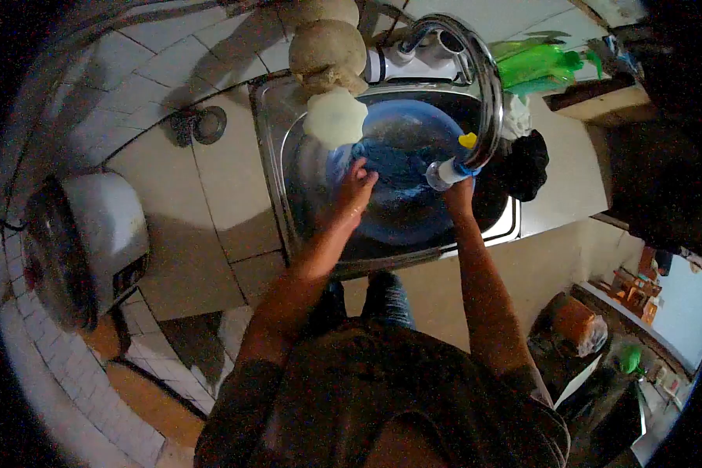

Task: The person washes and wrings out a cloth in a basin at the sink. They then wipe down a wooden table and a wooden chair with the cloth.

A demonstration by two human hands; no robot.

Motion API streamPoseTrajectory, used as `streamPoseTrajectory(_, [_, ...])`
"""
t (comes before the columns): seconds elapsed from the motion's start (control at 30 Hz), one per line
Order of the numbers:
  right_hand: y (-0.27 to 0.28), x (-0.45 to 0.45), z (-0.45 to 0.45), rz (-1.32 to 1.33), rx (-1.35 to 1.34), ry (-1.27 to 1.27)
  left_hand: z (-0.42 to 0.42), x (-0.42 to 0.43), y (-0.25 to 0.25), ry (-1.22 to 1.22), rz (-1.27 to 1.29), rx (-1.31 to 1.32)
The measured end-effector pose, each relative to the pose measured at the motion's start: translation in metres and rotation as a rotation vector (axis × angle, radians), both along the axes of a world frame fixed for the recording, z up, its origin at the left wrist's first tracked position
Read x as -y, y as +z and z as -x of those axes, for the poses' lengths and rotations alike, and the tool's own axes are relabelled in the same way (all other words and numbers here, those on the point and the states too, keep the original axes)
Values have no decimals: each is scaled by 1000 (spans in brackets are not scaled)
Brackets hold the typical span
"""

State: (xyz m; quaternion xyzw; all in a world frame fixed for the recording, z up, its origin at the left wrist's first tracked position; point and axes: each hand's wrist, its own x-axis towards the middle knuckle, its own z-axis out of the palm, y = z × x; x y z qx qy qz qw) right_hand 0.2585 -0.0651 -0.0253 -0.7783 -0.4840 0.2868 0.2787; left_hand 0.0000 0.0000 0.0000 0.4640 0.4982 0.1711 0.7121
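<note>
A blue basin (433, 113) stands in the metal sink, with water and a dark blue cloth (402, 165) in it. My left hand (356, 189) is over the basin's left side, thumb and forefinger apart. Its fingertips are close to the cloth; whether they touch it I cannot tell. At the basin's right side is my right hand (462, 193), its fingers hidden behind the nozzle of the curved chrome faucet (487, 86). What it holds, if anything, does not show.
The sink (271, 164) is set in a tiled counter (183, 226). A rice cooker (105, 234) stands at left. Pale rounded objects (327, 54) hang over the sink's back left corner. A green plastic bag (538, 64) and a black bundle (526, 165) lie right of the faucet.
</note>
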Motion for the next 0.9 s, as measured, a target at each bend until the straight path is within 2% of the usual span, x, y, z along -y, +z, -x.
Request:
streamPoseTrajectory(0.07, [-33, 2, 22, -446, 134, -140, -8, 24, 12, 323, 202, 47])
streamPoseTrajectory(0.1, [-42, 14, 37, -443, 126, -140, -11, 35, 20, 325, 203, 39])
streamPoseTrajectory(0.13, [-67, 14, 44, -246, 261, 27, -27, 33, 17, 395, 250, -2])
streamPoseTrajectory(0.17, [-87, 8, -25, -13, 491, 209, -104, 22, -5, 454, 346, 53])
streamPoseTrajectory(0.2, [-105, 5, -6, 196, 599, 372, -105, 18, -12, 522, 395, -7])
streamPoseTrajectory(0.23, [-72, -1, 35, 216, 31, 111, -88, 24, -11, 526, 393, -32])
streamPoseTrajectory(0.27, [-34, -21, 78, 212, -542, -145, -68, 14, -17, 614, 403, 153])
streamPoseTrajectory(0.3, [-20, -12, 99, 176, -586, -154, -57, 16, -20, 696, 436, 366])
streamPoseTrajectory(0.33, [-6, 0, 114, 142, -627, -163, -48, 8, -4, 744, 513, 388])
streamPoseTrajectory(0.37, [66, -7, 125, 39, -787, -47, -41, 7, -24, 754, 518, 388])
streamPoseTrajectory(0.43, [83, -1, 132, -118, -488, 132, -30, 7, -81, 381, 866, 899])
streamPoseTrajectory(0.47, [95, -1, 135, -121, -490, 133, -28, 11, -82, 381, 863, 897])
streamPoseTrajectory(0.53, [113, -4, 140, -116, -570, 190, -23, 24, -75, 476, 510, 803])
streamPoseTrajectory(0.57, [113, -5, 143, -121, -568, 198, -24, 29, -72, 478, 502, 808])
streamPoseTrajectory(0.63, [110, -7, 144, -223, -203, 224, -30, 37, -51, 622, 444, 917])
streamPoseTrajectory(0.67, [106, -11, 141, -230, -202, 226, -31, 37, -13, 618, 437, 920])
streamPoseTrajectory(0.7, [99, -16, 136, -127, -41, 230, -31, 35, 49, 697, 465, 810])
streamPoseTrajectory(0.73, [88, -22, 130, -22, 122, 231, -34, 35, 82, 771, 493, 698])
streamPoseTrajectory(0.77, [68, -30, 117, -36, -130, 79, -42, 37, 63, 769, 493, 696])
streamPoseTrajectory(0.8, [42, -36, 102, -54, -383, -75, -53, 36, 30, 739, 357, 652])
streamPoseTrajectory(0.83, [20, -33, 89, -56, -385, -75, -60, 35, 13, 709, 224, 606])
streamPoseTrajectory(0.87, [-4, -29, 76, -2, -166, 44, -59, 38, 20, 513, -411, 235])
streamPoseTrajectory(0.9, [-23, -21, 60, 60, 59, 172, -61, 33, 26, 524, -406, 236])
